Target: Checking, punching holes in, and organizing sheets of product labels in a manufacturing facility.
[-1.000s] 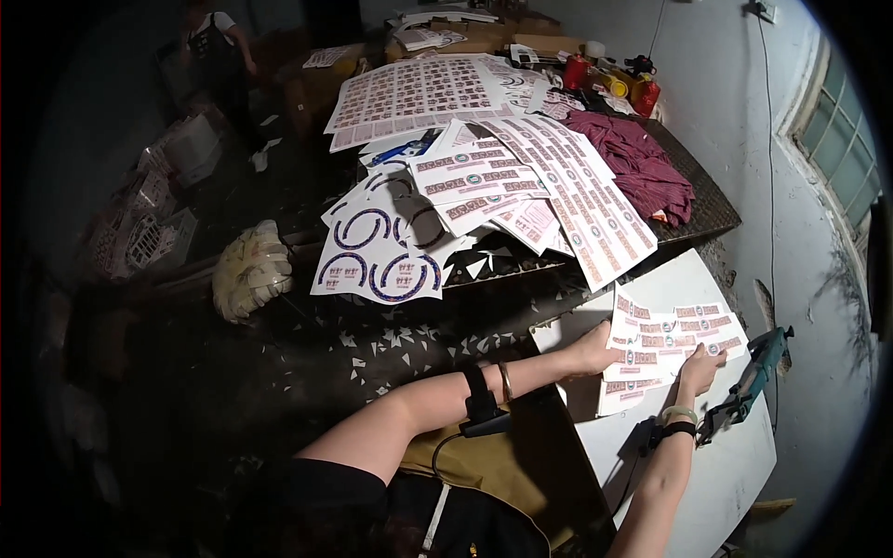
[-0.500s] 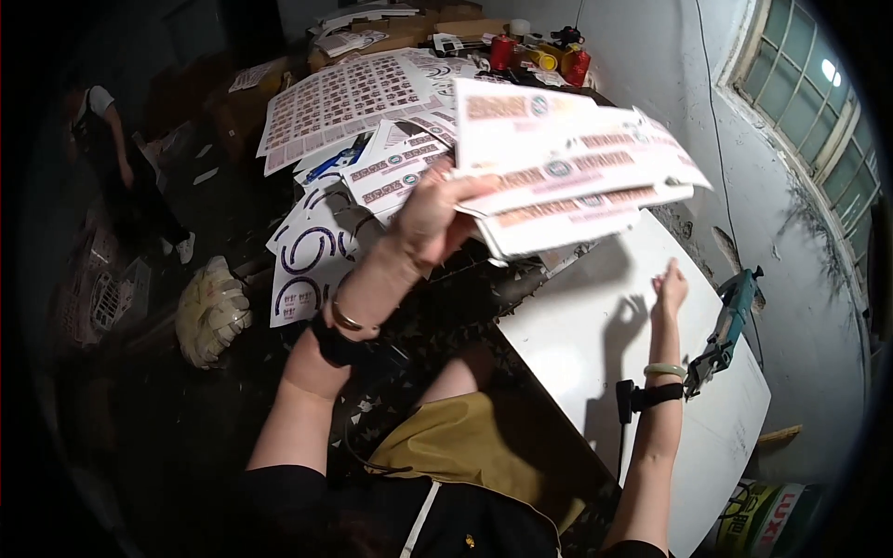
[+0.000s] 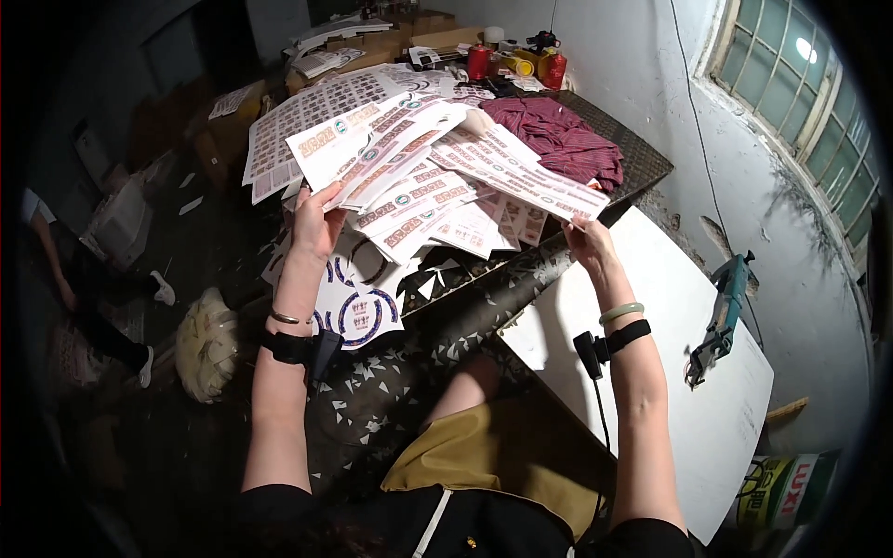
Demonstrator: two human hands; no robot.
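Note:
My left hand pinches the lower corner of several fanned printed sheets, white with rows of brownish-pink patterns and green round marks. Farther right, my right hand grips the near right end of another printed strip sheet. Both bundles slant over a pile of similar sheets on the dark table, and they overlap or nearly meet in the middle. Below them lies a white sheet with purple ring prints, close to my left wrist. A black band with a small device sits on each forearm.
A white board carries a teal clamp-like tool on its right edge. Maroon cloth, a large printed sheet and red cans lie behind. Paper scraps litter the floor. A person's leg and a pale sack are left.
My left hand has carried its sheets left and lowered them toward the pile. My right hand, free before, has risen from above the board and taken a strip sheet. The other person has come nearer.

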